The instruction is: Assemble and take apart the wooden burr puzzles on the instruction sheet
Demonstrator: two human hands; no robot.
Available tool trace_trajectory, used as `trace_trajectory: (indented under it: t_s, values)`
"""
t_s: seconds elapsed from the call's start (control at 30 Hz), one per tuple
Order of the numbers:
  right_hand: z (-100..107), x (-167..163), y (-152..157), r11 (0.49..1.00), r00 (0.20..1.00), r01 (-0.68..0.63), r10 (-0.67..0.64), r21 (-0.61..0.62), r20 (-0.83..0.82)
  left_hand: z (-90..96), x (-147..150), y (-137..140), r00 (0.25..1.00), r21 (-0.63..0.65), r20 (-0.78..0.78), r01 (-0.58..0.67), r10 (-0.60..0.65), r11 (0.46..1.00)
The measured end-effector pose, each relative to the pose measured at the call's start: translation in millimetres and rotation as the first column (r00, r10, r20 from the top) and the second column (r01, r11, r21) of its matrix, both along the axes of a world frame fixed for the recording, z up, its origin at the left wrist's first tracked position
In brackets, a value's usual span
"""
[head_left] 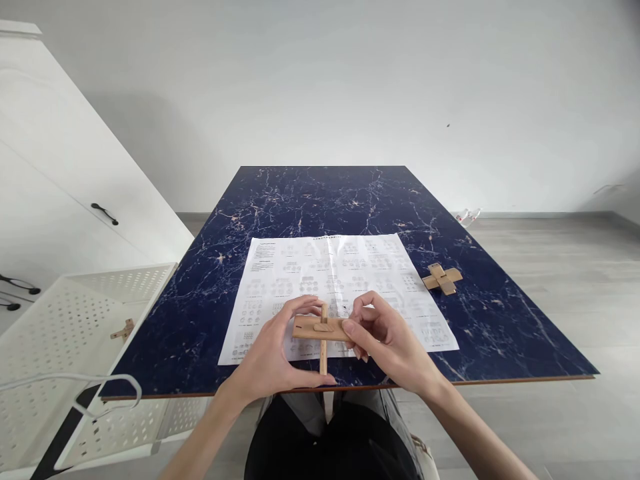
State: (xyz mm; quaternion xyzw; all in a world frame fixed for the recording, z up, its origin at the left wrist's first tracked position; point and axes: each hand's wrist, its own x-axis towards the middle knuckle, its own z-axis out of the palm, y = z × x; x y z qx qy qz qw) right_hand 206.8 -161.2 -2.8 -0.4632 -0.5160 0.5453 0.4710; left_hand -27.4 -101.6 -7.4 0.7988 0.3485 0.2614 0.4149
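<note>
Near the front edge of the table I hold a small wooden puzzle assembly (307, 327) over a printed sheet. It has a flat, light-brown plank lying crosswise, with a slim wooden stick (323, 357) running front to back and a small block on top. My left hand (270, 357) spans the stick, thumb at its near end and fingers by its far end. The thumb and fingers of my right hand (393, 343) pinch the plank's right end. Beneath both hands, the white instruction sheet (280, 267) shows rows of small diagrams, partly covered by the hands.
Right of the sheet, a cross-shaped wooden puzzle (441, 279) rests on the dark blue marbled table (320, 200). On the left, a white perforated basket (110, 280) contains another wooden piece (124, 330), and a white cable (60, 378) crosses it. A white cabinet (60, 153) stands behind.
</note>
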Motion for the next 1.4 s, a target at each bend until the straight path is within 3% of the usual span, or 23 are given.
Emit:
trace_trajectory:
  t_s: [0.27, 0.37, 0.47, 0.63, 0.73, 0.87, 0.93, 1.0, 1.07, 1.23, 1.4]
  values:
    - [16, -2, 4, 1.000, 0.993, 0.001, 0.003, 0.031, -0.122, -3.2, -2, 1, 0.999, 0.048, -0.036, -0.027, 0.029, 0.998]
    - [16, 4, 8, 0.990, 0.991, 0.113, -0.107, 0.081, -0.082, -4.2, -2, 1, 0.999, 0.033, -0.008, -0.049, 0.049, 0.998]
    - [6, 15, 13, 0.962, 0.960, 0.252, -0.262, 0.103, 0.101, -5.3, -2, 0, 0.998, 0.016, 0.011, -0.065, 0.065, 0.998]
    - [-22, 26, 16, 0.936, 0.770, 0.293, -0.351, 0.193, 0.533, -4.8, -1, 0, 0.994, 0.052, -0.043, -0.102, 0.104, 0.993]
    - [-32, 25, 17, 0.928, 0.685, 0.266, -0.372, 0.261, 0.626, -4.1, -1, 0, 0.993, 0.068, -0.056, -0.103, 0.107, 0.992]
    - [-28, 17, 14, 0.861, 0.534, 0.269, -0.506, 0.431, 0.677, -4.5, -1, -1, 0.992, 0.067, -0.062, -0.110, 0.114, 0.992]
    - [-18, 11, 12, 0.851, 0.585, 0.198, -0.501, 0.486, 0.638, -5.1, -1, -1, 0.992, 0.056, -0.062, -0.106, 0.110, 0.993]
    - [-6, 4, 10, 0.864, 0.712, 0.050, -0.382, 0.501, 0.589, -5.4, -1, -1, 0.994, 0.045, -0.049, -0.096, 0.098, 0.994]
    - [4, -3, 11, 0.843, 0.768, -0.083, -0.286, 0.532, 0.573, -5.3, -1, -2, 0.995, 0.035, -0.024, -0.092, 0.092, 0.995]
    - [16, -18, 21, 0.764, 0.718, -0.232, -0.284, 0.602, 0.636, -4.3, -3, -5, 0.996, 0.002, 0.012, -0.094, 0.094, 0.996]
    - [17, -23, 24, 0.701, 0.673, -0.237, -0.380, 0.673, 0.634, -4.6, -4, -6, 0.995, 0.026, 0.039, -0.093, 0.092, 0.995]
